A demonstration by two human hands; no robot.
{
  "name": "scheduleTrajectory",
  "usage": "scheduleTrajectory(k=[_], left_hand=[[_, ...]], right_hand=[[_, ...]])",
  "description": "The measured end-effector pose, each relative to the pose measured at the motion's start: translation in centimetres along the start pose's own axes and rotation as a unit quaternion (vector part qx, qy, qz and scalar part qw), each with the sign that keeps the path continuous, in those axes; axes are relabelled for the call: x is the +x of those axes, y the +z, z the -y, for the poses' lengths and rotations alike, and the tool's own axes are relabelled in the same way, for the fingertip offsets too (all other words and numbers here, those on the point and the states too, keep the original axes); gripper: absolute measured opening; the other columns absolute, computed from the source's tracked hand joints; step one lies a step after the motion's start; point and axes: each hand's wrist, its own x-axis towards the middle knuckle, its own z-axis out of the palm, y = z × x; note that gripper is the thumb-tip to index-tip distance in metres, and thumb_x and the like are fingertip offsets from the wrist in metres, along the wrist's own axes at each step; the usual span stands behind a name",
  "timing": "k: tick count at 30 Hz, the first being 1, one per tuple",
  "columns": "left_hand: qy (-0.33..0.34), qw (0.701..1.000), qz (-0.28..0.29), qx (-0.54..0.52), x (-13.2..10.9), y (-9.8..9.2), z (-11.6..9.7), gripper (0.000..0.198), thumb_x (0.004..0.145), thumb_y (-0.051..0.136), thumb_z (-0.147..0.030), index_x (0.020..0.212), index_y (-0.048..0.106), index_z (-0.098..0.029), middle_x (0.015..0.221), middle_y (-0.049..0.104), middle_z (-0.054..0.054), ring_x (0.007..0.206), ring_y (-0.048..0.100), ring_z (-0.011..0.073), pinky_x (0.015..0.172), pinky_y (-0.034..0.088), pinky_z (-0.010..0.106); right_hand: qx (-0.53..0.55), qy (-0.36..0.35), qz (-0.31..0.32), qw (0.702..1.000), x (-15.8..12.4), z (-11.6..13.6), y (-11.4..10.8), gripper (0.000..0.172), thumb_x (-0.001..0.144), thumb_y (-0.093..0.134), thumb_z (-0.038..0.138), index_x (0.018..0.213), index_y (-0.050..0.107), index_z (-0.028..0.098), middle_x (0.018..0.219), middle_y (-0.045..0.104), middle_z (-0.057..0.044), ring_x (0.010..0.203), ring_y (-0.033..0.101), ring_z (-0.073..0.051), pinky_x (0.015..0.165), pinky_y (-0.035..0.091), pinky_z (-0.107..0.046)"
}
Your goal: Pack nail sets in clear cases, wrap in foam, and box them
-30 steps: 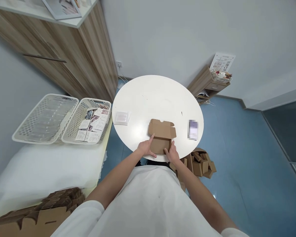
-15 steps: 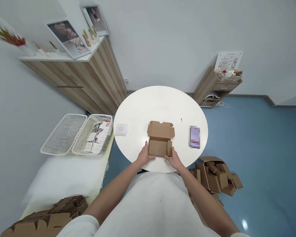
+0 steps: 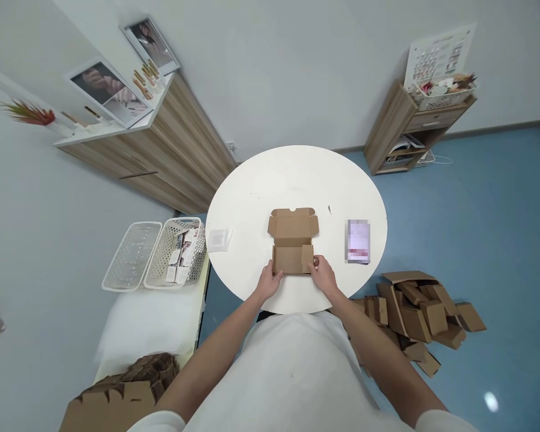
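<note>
A brown cardboard box [image 3: 289, 259] lies on the white round table [image 3: 292, 177] in front of me, its lid laid back away from me with the side flaps spread. My left hand [image 3: 269, 281] grips the box's near left corner, thumb along the front edge. At the near right corner, my right hand [image 3: 323, 273] holds the side wall, fingers on its outer face and thumb at the front. A small flap on the right folds inward over the box floor. Left on the table lies a clear flat packet [image 3: 219, 240]; at the right is a blurred purple-white rectangular item [image 3: 359, 241].
White plastic baskets [image 3: 175, 252] with printed papers stand on a side table at left, above a pile of flat cardboard [image 3: 130, 384]. On the floor at right, a carton [image 3: 416, 309] overflows with folded boxes. Wooden cabinets [image 3: 193, 132] stand behind.
The view has shifted and tilted. Both hands still hold the box at its near corners; the right hand's fingers have moved up along the right wall.
</note>
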Motion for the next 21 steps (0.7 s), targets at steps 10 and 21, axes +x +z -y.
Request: scheduleTrajectory(k=[10, 21], left_hand=[[-0.081, 0.996, 0.003, 0.025, 0.7, 0.6, -0.9, 0.065, 0.086, 0.036, -0.036, 0.137, 0.008, -0.01, 0.122, 0.044, 0.016, 0.102, 0.052, 0.0181, 0.088, 0.039, 0.028], [-0.032, 0.996, 0.022, -0.082, 1.4, -1.0, -1.9, 0.045, 0.085, 0.039, -0.034, 0.127, 0.033, -0.021, 0.119, 0.051, 0.01, 0.096, 0.055, 0.0178, 0.079, 0.044, 0.031]], right_hand=[[-0.114, 0.006, 0.007, 0.993, 3.0, 1.5, -0.4, 0.029, 0.076, 0.042, 0.014, 0.104, 0.039, 0.021, 0.083, 0.058, -0.004, 0.071, 0.055, -0.019, 0.055, 0.032, -0.026], [-0.015, 0.014, -0.014, 1.0, 2.8, 0.8, 0.0, 0.04, 0.078, 0.044, 0.036, 0.115, 0.04, 0.02, 0.103, 0.053, -0.006, 0.089, 0.054, -0.019, 0.066, 0.038, -0.026]])
